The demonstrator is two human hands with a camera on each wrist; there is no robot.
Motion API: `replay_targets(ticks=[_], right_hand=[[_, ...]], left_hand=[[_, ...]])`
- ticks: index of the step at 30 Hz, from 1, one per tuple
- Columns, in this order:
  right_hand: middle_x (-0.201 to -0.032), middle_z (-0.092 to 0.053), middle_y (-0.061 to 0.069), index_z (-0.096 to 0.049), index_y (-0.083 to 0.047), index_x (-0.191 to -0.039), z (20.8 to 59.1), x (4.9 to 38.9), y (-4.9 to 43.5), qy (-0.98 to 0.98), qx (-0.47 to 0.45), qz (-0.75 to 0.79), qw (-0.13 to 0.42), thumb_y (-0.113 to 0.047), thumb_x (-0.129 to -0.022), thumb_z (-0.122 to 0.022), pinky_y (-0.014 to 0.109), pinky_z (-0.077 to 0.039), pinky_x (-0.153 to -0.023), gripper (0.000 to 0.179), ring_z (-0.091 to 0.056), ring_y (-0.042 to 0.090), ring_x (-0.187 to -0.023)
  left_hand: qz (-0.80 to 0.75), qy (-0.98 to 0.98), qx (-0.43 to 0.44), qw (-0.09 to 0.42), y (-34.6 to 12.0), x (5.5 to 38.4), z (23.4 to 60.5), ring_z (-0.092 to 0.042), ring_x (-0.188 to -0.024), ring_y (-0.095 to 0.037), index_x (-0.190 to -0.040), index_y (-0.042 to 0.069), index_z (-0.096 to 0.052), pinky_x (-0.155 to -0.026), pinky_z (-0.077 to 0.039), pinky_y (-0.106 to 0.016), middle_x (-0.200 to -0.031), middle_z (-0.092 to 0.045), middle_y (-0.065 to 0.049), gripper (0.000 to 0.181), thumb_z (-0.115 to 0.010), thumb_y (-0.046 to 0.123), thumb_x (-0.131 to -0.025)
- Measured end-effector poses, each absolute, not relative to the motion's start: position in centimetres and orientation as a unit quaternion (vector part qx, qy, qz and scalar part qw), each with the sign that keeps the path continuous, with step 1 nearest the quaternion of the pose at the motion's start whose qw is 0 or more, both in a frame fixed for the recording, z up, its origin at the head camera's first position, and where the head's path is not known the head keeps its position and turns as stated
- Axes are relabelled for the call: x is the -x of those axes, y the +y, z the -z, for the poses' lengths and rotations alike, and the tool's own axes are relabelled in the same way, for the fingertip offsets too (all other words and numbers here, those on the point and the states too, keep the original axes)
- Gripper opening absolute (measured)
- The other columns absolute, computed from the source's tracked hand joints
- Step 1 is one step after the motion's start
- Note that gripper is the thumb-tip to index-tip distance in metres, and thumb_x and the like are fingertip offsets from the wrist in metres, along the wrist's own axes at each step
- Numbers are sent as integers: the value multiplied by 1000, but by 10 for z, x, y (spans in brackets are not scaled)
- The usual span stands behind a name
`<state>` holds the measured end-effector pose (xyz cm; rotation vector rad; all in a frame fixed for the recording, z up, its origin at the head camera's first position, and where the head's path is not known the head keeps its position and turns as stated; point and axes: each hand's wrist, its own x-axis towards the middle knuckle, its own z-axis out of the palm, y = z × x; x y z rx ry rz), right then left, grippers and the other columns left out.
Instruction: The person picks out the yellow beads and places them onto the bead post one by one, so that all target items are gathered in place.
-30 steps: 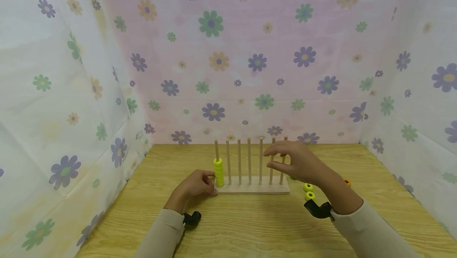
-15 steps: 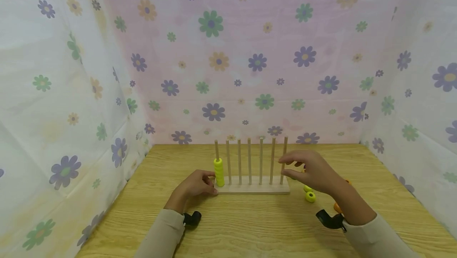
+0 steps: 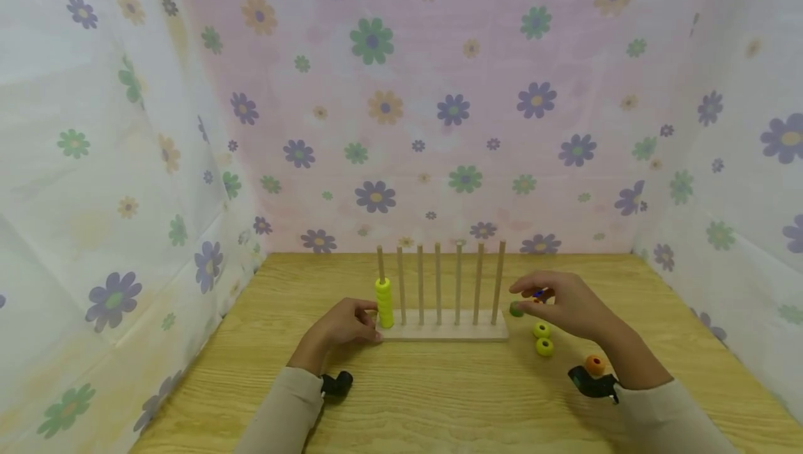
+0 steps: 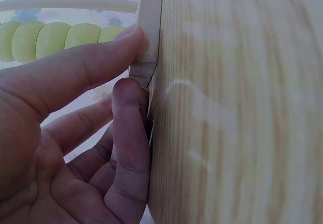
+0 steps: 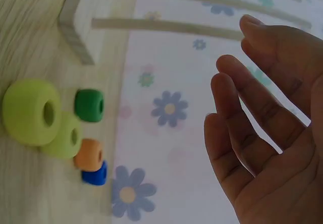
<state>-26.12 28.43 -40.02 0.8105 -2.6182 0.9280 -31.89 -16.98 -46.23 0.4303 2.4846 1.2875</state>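
A wooden peg stand (image 3: 448,333) with a row of upright pegs stands mid-table. Its leftmost peg carries a stack of yellow beads (image 3: 385,304); the other pegs are bare. My left hand (image 3: 341,321) grips the stand's left end, thumb against the base and the other fingers curled at the end face. To the right of the stand hovers my right hand (image 3: 567,304), fingers loosely bent and apart, holding nothing. Below it lie a green bead (image 5: 89,105), two loose yellow beads (image 5: 28,112), an orange bead (image 5: 88,154) and a blue bead (image 5: 95,174).
Another orange bead (image 3: 594,365) lies near the right wrist's black camera mount (image 3: 590,382). The wood-grain table (image 3: 439,398) is bordered by flowered cloth (image 3: 408,91) at the back and both sides. The right forearm may hide more beads.
My right hand has moved right and down, from in front of the right-hand pegs to over the loose beads. The left hand and the yellow stack have stayed put.
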Motion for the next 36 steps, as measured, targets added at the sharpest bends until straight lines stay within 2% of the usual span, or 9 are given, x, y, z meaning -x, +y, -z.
replay_targets(ticks=[8, 16, 20, 27, 36], right_hand=[[-114, -74, 5, -76, -16, -120, 420, 271, 302, -910, -245, -331, 40, -25, -95, -77, 28, -59, -79, 26, -68, 5, -94], [-117, -72, 16, -74, -7, -122, 430, 275, 311, -901, -239, -363, -15, -19, -97, -75, 27, -59, -78, 28, -70, 17, -96], [-117, -72, 16, -74, -7, -122, 434, 277, 315, -902, -224, -367, -43, -15, -96, -75, 26, -59, -77, 27, -71, 21, -99], [-121, -72, 14, -73, -6, -124, 442, 279, 320, -899, -222, -371, -64, -13, -96, -75, 28, -59, -81, 29, -70, 27, -104], [-123, -72, 13, -74, -8, -123, 449, 283, 325, -901, -221, -365, -74, -19, -94, -78, 32, -60, -85, 32, -70, 32, -109]], left_hand=[[-449, 868, -144, 155, -168, 318, 461, -56, -80, -19, -148, 6, -57, -69, -48, -30, -95, -66, -7, 76, -90, 18, -81], [-454, 865, -145, 154, -169, 317, 462, -56, -80, -19, -149, 5, -56, -69, -49, -30, -96, -65, -8, 76, -90, 17, -82], [-454, 866, -145, 154, -168, 317, 461, -57, -80, -19, -149, 6, -57, -69, -49, -30, -96, -66, -8, 75, -90, 17, -82], [-445, 870, -149, 153, -168, 318, 461, -57, -80, -19, -148, 7, -58, -69, -49, -30, -96, -66, -7, 74, -90, 18, -82], [-445, 870, -152, 151, -169, 316, 461, -57, -79, -18, -147, 6, -58, -68, -49, -28, -96, -67, -7, 73, -89, 17, -82]])
